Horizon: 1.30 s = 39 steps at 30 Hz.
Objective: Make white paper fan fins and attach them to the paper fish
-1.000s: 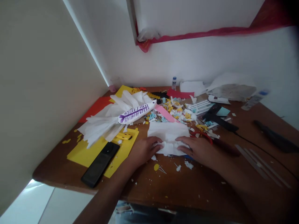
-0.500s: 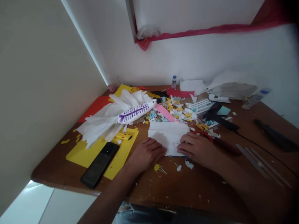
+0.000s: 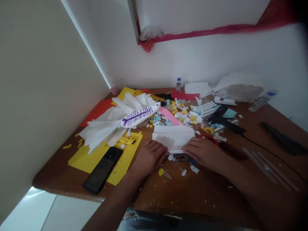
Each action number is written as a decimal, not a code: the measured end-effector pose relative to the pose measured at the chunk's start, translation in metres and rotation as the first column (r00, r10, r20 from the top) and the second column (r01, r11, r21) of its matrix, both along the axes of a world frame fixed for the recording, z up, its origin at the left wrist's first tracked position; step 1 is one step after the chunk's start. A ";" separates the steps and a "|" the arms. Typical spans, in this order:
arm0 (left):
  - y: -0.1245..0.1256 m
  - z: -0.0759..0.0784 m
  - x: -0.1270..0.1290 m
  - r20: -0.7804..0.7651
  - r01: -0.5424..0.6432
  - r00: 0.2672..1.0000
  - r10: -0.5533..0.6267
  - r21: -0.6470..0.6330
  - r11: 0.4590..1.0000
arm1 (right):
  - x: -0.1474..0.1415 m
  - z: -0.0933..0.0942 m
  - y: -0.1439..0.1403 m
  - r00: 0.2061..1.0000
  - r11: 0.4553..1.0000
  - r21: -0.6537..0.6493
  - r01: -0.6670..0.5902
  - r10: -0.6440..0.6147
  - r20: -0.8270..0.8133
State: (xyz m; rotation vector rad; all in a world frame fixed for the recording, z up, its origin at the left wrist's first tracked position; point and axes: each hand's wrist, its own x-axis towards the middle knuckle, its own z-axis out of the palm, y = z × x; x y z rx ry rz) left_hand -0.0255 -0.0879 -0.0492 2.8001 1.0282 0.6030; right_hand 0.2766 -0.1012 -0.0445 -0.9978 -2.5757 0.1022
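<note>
A sheet of white paper (image 3: 172, 135) lies on the brown table in front of me, its near edge turned up in a narrow fold. My left hand (image 3: 153, 154) pinches the left end of that fold with curled fingers. At the right end, my right hand (image 3: 202, 150) is closed on the same edge, fingertips pressed down. Under and just before the fold, a dark and blue object shows only in part, so its kind is unclear. Beyond my left hand rests a white paper bird-like figure (image 3: 139, 116) with purple marks and spread pleated paper.
A black phone (image 3: 103, 170) lies on yellow sheets (image 3: 81, 160) at left, near a yellow cutter (image 3: 127, 140). Paper scraps (image 3: 178, 112) heap behind the white paper. Red-handled scissors (image 3: 211, 138), a black glue gun (image 3: 226, 123) with cord and clear glue sticks (image 3: 261, 165) are at right.
The near edge of the white paper has been folded up, shortening the sheet and uncovering bits of table before it. Both hands have shifted slightly away from me along with the edge.
</note>
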 end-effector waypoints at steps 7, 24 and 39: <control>0.008 -0.011 -0.004 0.028 -0.128 0.991 0.132 -0.115 0.985 | -0.004 -0.006 0.000 0.987 0.983 -0.093 0.158 -0.160 -0.020; 0.013 -0.010 -0.019 0.048 -0.030 0.998 0.031 -0.025 0.999 | 0.009 -0.003 0.003 1.000 0.997 -0.077 0.009 -0.008 0.007; 0.006 0.005 -0.012 0.095 -0.048 0.995 0.045 0.033 0.998 | 0.001 0.008 0.004 0.972 0.996 -0.037 0.085 -0.091 -0.218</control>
